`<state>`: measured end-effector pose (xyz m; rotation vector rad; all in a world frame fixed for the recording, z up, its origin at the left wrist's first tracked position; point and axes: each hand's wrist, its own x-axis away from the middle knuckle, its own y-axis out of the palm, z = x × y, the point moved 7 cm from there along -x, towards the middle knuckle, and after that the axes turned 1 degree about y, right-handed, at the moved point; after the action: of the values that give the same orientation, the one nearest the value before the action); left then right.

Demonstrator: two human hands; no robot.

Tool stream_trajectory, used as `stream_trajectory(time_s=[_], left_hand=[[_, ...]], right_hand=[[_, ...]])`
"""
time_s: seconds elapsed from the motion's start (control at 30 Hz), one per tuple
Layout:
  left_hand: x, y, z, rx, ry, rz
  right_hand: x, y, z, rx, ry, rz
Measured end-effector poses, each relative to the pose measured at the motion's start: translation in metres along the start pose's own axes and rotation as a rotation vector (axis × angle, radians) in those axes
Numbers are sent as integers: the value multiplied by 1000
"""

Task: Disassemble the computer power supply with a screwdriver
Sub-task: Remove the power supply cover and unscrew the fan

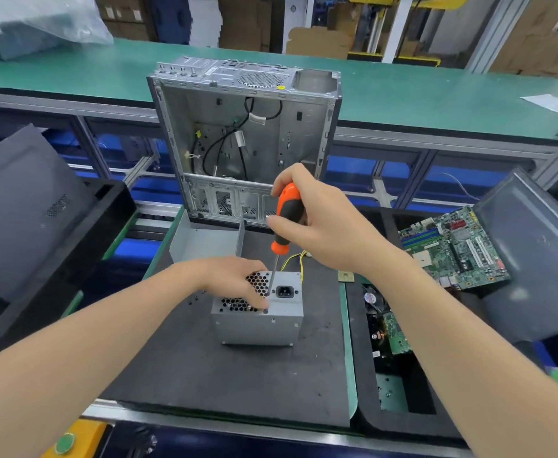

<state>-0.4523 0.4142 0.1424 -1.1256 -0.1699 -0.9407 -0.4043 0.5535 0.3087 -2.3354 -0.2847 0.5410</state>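
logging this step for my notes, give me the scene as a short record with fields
left hand: rests on the vented top of the power supply
right hand: grips the screwdriver handle
screwdriver: nearly upright, tip down on the top beside the socket
power supply: grey box, standing on the dark mat
behind: open computer case, upright
to the right: circuit board, tilted
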Motion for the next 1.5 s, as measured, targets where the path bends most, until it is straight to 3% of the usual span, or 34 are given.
stream_trajectory(time_s=[0.07,0.27,0.97,1.5], left_hand=[[0,3,-1,118,-52,-104],[-3,7,1,242,-97,-195],[-8,9,-3,307,-130,-205],[-8,10,-5,346,-135,-173]], right_hand=[[0,5,-3,4,21,-4],[4,12,-13,-11,99,0],[17,15,-15,116,130,99],[20,15,-16,92,137,70]])
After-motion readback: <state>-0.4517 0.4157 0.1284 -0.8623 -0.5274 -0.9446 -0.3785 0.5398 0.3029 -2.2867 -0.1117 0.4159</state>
